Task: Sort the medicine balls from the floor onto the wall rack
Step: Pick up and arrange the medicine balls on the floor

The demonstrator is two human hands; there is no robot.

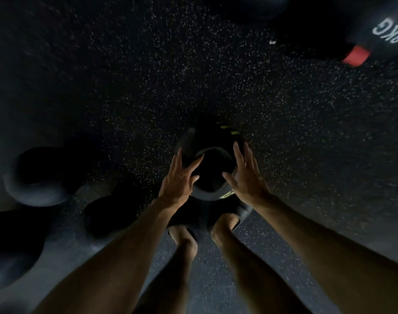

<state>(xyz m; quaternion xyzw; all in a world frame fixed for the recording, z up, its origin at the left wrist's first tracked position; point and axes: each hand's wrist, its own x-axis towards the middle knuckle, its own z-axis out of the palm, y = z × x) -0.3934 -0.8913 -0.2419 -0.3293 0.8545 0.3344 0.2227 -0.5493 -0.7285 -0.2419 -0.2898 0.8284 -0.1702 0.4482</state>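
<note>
Black medicine ball (pixel 210 168) sits on the floor (pixel 148 98), just ahead of my feet. Left hand (pixel 182 180) and right hand (pixel 246 177) flank it, equally near. Fingers (pixel 238 155) spread straight, gripping nothing. Contact unclear: too dark. Round, so no long axis.

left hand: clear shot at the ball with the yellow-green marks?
Likely yes. The left hand is open right beside the ball, with nothing between them; the right hand flanks the other side.

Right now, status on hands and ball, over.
Left hand and right hand open, flanking black medicine ball. No grip yet. 8KG ball far right, dark balls left, none between.
</note>
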